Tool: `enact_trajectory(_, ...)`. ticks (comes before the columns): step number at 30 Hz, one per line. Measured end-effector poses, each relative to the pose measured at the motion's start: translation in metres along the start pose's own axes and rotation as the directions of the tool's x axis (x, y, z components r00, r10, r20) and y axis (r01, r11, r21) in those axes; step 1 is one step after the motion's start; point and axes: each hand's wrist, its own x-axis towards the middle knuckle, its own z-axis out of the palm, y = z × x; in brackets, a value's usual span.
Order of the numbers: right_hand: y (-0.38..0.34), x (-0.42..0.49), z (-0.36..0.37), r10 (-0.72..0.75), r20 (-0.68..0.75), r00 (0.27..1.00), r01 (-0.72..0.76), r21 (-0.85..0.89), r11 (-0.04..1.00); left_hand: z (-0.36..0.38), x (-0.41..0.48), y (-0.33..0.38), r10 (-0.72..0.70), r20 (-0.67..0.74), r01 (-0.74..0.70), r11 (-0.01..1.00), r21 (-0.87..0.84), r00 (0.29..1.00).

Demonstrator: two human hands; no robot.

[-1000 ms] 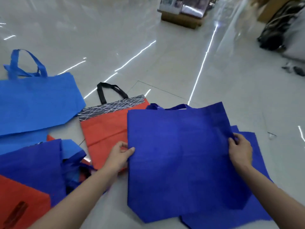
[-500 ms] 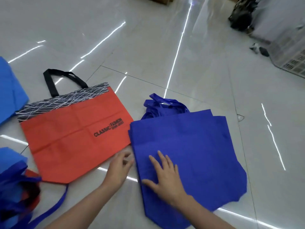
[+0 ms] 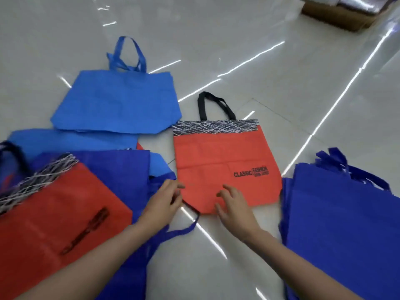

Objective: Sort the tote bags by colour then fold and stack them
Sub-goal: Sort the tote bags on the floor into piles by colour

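Glossy tiled floor (image 3: 216, 50) carries light-blue bags (image 3: 116, 105), orange bag (image 3: 216, 152), dark-blue stack (image 3: 342, 224).

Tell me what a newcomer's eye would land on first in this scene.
The orange tote bag lying flat mid-floor grabs attention first, with its black handle, scribble-patterned band and "CLASSIC FASHION" print; the left hand and right hand hover open at its bottom edge. Around it lie a light blue tote behind left, a dark blue stack at right, and a mixed pile at near left topped by another orange bag.
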Motion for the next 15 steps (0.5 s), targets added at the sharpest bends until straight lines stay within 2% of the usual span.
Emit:
enact_trajectory(1,-0.026,0.013,0.009,-0.070,0.086,0.994,0.066,0.050,0.997,-0.018,-0.007,-0.014,-0.018,-0.045,0.019,0.999,0.027,0.999)
enact_trajectory(4,-0.091,0.045,0.036,-0.271,0.152,0.950,0.244,0.175,0.954,-0.067,-0.036,-0.053,-0.075,-0.158,0.094,0.988,0.119,0.985)
enact_trajectory(8,-0.157,0.064,0.070,-0.361,0.172,0.917,0.300,0.301,0.905,-0.116,-0.087,-0.100,-0.223,-0.344,0.311,0.923,0.225,0.912)
enact_trajectory(10,-0.186,0.069,0.088,-0.274,0.214,0.938,0.194,0.334,0.922,-0.131,-0.112,-0.123,-0.337,-0.409,0.468,0.839,0.279,0.848)
enact_trajectory(12,-0.211,0.075,0.105,-0.114,0.311,0.943,-0.011,0.372,0.928,-0.138,-0.134,-0.140,-0.478,-0.394,0.599,0.748,0.285,0.785)
enact_trajectory(14,-0.226,0.079,0.116,-0.016,0.406,0.914,-0.163,0.401,0.902,-0.134,-0.146,-0.149,-0.549,-0.317,0.631,0.719,0.291,0.773)
enact_trajectory(15,-0.231,0.078,0.119,-0.009,0.425,0.905,-0.175,0.392,0.903,-0.131,-0.149,-0.152,-0.559,-0.298,0.631,0.718,0.293,0.774)
